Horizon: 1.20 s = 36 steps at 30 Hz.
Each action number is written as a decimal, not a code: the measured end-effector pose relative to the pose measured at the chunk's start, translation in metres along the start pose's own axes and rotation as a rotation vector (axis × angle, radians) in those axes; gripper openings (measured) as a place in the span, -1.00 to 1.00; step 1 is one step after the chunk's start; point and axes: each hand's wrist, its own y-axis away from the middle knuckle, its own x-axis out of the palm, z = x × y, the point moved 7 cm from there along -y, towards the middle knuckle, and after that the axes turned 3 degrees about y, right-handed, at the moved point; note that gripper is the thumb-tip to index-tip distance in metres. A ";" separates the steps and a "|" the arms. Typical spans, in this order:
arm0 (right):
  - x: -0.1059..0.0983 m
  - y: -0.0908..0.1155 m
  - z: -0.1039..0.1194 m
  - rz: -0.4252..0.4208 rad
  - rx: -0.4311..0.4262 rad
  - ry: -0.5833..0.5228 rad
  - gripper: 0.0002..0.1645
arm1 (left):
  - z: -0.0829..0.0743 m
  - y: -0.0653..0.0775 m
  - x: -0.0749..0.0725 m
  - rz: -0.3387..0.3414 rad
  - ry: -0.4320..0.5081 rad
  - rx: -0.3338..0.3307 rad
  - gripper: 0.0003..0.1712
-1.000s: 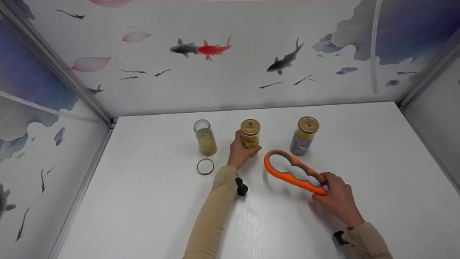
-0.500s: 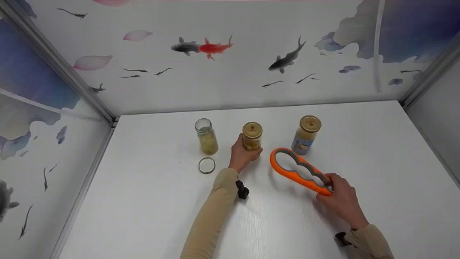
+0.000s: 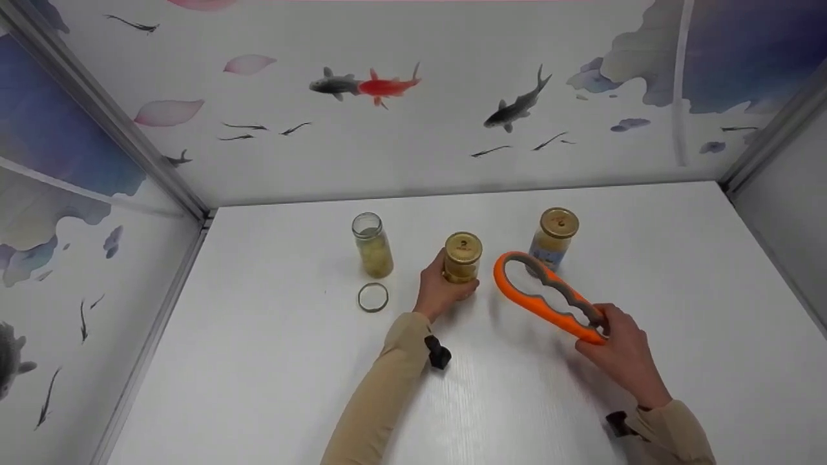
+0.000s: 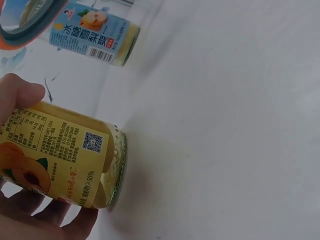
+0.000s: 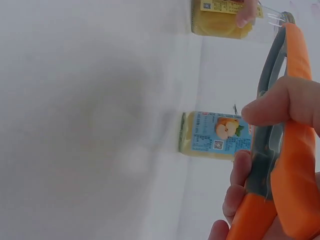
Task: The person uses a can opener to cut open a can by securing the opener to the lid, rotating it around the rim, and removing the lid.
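My left hand (image 3: 441,292) grips a glass jar of peaches (image 3: 463,248) with a gold lid, fingers and thumb wrapped round its lower part. Its yellow label (image 4: 60,155) faces the left wrist camera. In my right hand (image 3: 625,355) is an orange jar opener (image 3: 541,310) with a grey scalloped inner edge, held by its near end. The opener's wide loop points toward the peach jar, a little to its right and apart from it. Behind the loop stands a closed jar with a blue pear label (image 5: 215,131), partly covered by the opener in the head view.
An uncapped jar (image 3: 373,253) with pale yellow contents stands on the left of the white table (image 3: 258,361). In front of it lies a round gold-rimmed lid (image 3: 373,310). Printed panels with fish (image 3: 387,86) enclose the table at the back and sides.
My left hand has brought the peach jar toward me and slightly right. The jar opener has shifted a little right and farther forward, now overlapping the blue-labelled jar.
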 end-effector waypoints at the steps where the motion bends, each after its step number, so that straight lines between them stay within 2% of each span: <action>1: -0.002 -0.001 0.000 -0.005 0.000 -0.007 -0.42 | -0.001 0.002 0.001 0.008 -0.005 0.011 -0.23; 9: -0.026 -0.005 0.009 -0.051 -0.033 -0.019 -0.42 | -0.010 0.018 0.011 0.091 -0.045 0.097 -0.31; 16: -0.045 -0.004 0.036 -0.129 -0.198 -0.005 -0.47 | -0.011 0.033 0.023 0.120 -0.007 0.115 -0.28; 19: -0.049 -0.004 0.048 -0.133 -0.240 -0.004 -0.47 | -0.013 0.040 0.025 0.129 0.010 0.113 -0.26; 28: -0.045 -0.004 0.081 -0.083 -0.329 0.022 -0.44 | -0.019 0.056 0.028 0.160 0.008 0.081 -0.33; 36: -0.032 -0.005 0.107 -0.044 -0.405 0.075 -0.46 | -0.023 0.067 0.032 0.148 0.016 0.124 -0.33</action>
